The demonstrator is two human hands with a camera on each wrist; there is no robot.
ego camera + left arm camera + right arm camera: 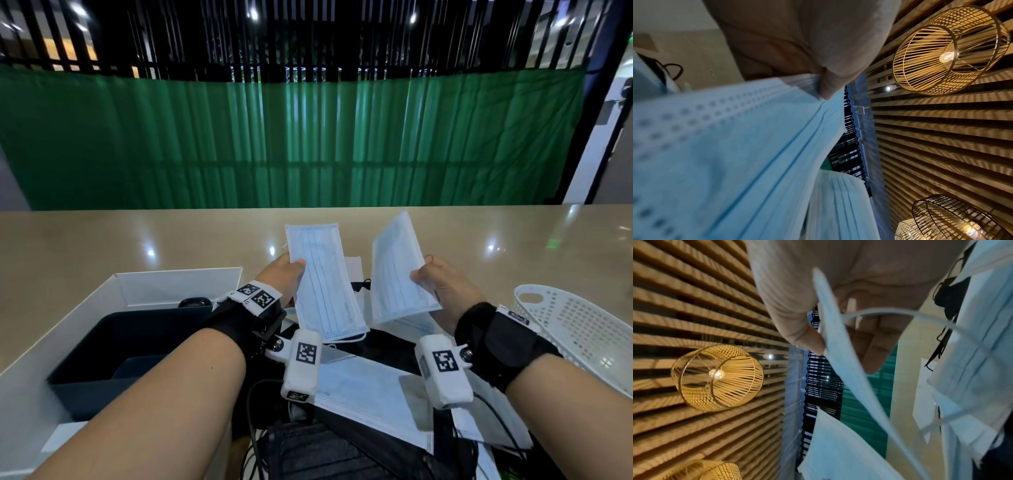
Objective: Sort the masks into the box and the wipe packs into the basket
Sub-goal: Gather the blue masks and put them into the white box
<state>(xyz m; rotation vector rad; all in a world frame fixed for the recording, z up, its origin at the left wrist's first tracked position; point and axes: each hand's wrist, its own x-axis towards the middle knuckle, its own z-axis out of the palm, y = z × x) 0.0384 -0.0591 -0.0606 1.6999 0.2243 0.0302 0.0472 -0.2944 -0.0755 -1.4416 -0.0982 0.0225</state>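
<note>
The left hand pinches a pale blue mask by its long edge, thumb on the front face, and holds it upright above the table. The right hand pinches a second blue mask the same way, thumb in front and fingers behind; that mask leans away to the right. The two masks are raised side by side, apart from each other, over a heap of further blue and black masks lying at the near edge of the table.

To the far left stands the white box with a dark inner tray. To the far right lies the white perforated basket.

This looks like the carrying step for masks: both are lifted and neither is yet over the box. The next move would seem to call for swinging both hands left and letting go above the open box, with care that a trailing ear loop does not snag the heap.

No wipe packs can be made out; the forearms and wrist cameras cover much of the heap, and the basket's right side is cut off. A dark rounded thing sits inside the box, too hidden to name.
</note>
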